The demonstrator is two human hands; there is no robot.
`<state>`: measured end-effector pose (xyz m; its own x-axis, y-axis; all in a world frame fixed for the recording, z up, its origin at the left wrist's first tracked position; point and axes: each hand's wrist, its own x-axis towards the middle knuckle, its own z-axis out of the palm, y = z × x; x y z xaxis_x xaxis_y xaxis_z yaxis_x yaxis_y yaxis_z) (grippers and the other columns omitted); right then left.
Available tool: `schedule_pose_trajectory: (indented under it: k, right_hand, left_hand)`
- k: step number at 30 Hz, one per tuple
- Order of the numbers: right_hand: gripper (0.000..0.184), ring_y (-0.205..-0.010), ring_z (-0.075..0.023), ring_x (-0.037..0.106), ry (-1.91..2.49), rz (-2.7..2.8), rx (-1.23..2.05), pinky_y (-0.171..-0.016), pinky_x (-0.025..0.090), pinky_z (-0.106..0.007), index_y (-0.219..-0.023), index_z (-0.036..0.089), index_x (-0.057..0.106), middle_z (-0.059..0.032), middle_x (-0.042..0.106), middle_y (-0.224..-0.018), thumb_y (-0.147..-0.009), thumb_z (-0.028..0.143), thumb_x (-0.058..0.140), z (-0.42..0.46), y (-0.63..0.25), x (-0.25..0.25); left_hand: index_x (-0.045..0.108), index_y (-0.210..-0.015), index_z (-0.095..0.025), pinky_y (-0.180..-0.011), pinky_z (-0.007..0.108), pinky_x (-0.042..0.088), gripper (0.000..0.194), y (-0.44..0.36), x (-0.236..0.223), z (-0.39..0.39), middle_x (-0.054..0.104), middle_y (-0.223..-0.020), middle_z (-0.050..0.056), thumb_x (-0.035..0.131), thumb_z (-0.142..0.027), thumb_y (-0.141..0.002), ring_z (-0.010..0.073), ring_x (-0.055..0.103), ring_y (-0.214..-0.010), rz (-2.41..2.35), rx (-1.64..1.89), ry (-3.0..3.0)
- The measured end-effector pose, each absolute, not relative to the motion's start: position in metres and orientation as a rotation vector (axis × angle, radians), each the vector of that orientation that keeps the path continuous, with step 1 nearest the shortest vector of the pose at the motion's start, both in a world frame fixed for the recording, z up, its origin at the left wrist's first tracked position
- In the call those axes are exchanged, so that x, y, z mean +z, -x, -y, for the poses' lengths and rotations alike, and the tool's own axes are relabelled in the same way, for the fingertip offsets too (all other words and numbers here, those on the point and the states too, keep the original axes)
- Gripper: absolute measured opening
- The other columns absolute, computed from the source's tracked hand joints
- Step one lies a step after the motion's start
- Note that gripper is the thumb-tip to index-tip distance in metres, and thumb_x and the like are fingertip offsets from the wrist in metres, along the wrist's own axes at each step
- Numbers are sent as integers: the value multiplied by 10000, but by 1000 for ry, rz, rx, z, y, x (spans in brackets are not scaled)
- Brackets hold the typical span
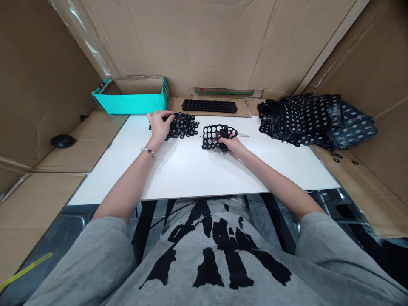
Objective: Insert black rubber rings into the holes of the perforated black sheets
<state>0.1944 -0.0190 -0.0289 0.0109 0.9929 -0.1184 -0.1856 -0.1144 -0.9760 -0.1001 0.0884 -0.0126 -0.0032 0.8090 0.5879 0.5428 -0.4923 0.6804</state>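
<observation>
My left hand [160,122] rests on the left edge of a pile of black rubber rings [182,125] on the white table [191,170], its fingers curled over a few of them. My right hand [230,142] is closed on a black rubber sheet punched with round holes [213,137], which lies on the table near the middle. A beaded bracelet sits on my left wrist.
A teal cardboard box [132,102] stands at the back left. A black perforated strip [209,106] lies on cardboard at the back. A big heap of black perforated sheets [315,119] fills the right side. A thin pen-like stick [244,135] lies beside the sheet. Cardboard walls enclose the table.
</observation>
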Motion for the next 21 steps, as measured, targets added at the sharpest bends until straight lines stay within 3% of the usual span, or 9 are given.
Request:
schedule_pose_trajectory:
  k: [4, 11, 17, 21]
  right_hand:
    - [264, -838, -194, 717, 1162, 960, 1377, -783, 646, -365, -902, 195, 677, -16, 764, -880, -656, 99, 672, 19, -193, -27]
    - [249, -932, -224, 737, 1062, 1016, 1489, -802, 651, -377, -938, 214, 675, -29, 785, -926, -700, 147, 644, 26, -191, -19]
    - [253, -933, -233, 732, 1004, 1011, 1531, -781, 642, -366, -902, 224, 624, -26, 762, -874, -658, 168, 655, 29, -191, -13]
    - [285, -902, -225, 711, 953, 1026, 1573, -786, 626, -366, -906, 229, 588, -16, 723, -833, -637, 202, 681, 28, -193, -13]
  left_hand:
    - [788, -905, -243, -1042, 605, 378, 325, 79, 1, -68, 773, -984, 119, 649, -537, -910, 342, 643, -1080, -1395, 1437, -2117]
    - [814, -941, -233, -817, 362, 490, 344, 32, 3, -34, 781, -855, 59, 791, -525, -760, 248, 638, -887, -989, 756, -2359]
    - [798, -1013, -163, -736, 318, 509, 418, 22, -8, -34, 798, -942, 92, 823, -463, -723, 223, 699, -838, -934, 809, -1964]
    - [738, -1172, -159, -678, 293, 506, 531, 28, -11, -47, 776, -840, 75, 826, -385, -699, 200, 697, -750, -975, 912, -1764]
